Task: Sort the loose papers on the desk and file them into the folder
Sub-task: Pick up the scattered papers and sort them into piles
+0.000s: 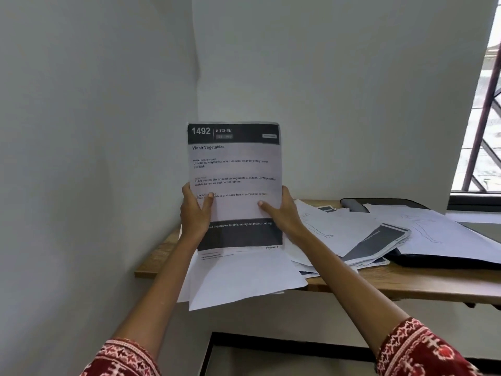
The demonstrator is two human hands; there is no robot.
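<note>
While you hold the printed sheet [234,185] upright in front of you, your left hand [195,213] grasps its left edge with the thumb pressed across the face, and your right hand [282,210] grasps the right edge the same way, thumb on the front and fingers hidden behind. From the single head view, that sheet is headed "1492 Kitchen" and "Wash Vegetables", and you seem to be reading it to decide where it belongs. Whether more than one page is pinched there, the picture does not tell. Just below your hands, several white sheets [238,278] lie fanned and hanging over the near edge of the wooden desk [154,256]. To the right of your right hand, more loose papers [339,229] are spread in a rough heap, with a thin dark-banded bundle [379,240] lying slanted on top. Farther right again, well apart from your hands, the black folder [433,260] lies on the desk, largely covered by a big white sheet [439,234]. By my judgement the sorting is at an early stage: most pages are unordered on the desk, and nothing can be seen filed inside the folder. Gathering, ordering and filing all remain, and you will need to uncover the folder first.
</note>
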